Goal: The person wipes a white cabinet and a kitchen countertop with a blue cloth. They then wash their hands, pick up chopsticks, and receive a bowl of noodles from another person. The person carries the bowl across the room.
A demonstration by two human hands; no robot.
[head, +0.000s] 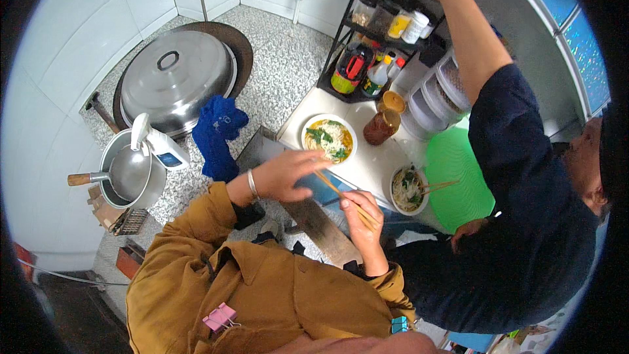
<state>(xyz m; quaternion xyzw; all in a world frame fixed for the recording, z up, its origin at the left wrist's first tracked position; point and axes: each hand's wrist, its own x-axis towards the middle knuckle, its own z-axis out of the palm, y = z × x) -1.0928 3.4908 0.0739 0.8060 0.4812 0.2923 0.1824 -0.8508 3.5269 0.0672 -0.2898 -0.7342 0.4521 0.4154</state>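
My right hand (pixel 362 219) grips a pair of wooden chopsticks (pixel 330 182), their tips pointing up and left toward a white bowl of noodles (pixel 328 138). The noodles lie in yellowish broth with green leaves. My left hand (pixel 287 174), a silver bangle at its wrist, reaches out palm down with its fingers extended at the bowl's near edge. Nothing shows in it, and I cannot tell whether the fingertips touch the rim. A second noodle bowl (pixel 408 190) stands to the right with chopsticks (pixel 439 186) resting in it.
On my right another person (pixel 521 216) in dark clothes reaches up over a black spice rack (pixel 344 54). Beside the bowls are a jar of red sauce (pixel 381 128) and a green basket (pixel 457 177). Leftward are a lidded wok (pixel 179 78), blue cloth (pixel 216 135), spray bottle (pixel 164 147) and pot (pixel 155 184).
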